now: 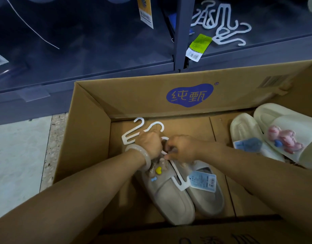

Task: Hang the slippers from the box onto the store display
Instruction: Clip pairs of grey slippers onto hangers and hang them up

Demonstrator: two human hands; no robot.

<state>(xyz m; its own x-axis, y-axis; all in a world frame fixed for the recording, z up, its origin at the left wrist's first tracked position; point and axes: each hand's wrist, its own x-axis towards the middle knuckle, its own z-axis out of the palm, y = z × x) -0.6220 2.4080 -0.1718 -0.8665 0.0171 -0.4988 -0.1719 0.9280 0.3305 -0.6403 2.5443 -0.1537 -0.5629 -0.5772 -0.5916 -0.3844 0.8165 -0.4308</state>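
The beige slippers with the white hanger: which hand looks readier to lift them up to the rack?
Probably the right hand: it pinches the white plastic hanger threaded through the beige slippers. The left hand grips near the hanger's top, steadying.

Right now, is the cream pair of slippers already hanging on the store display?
No, the cream slippers lie in the cardboard box at its right side, while both hands work on the beige slippers.

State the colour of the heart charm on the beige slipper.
Yellow heart charm, seen in the head view.
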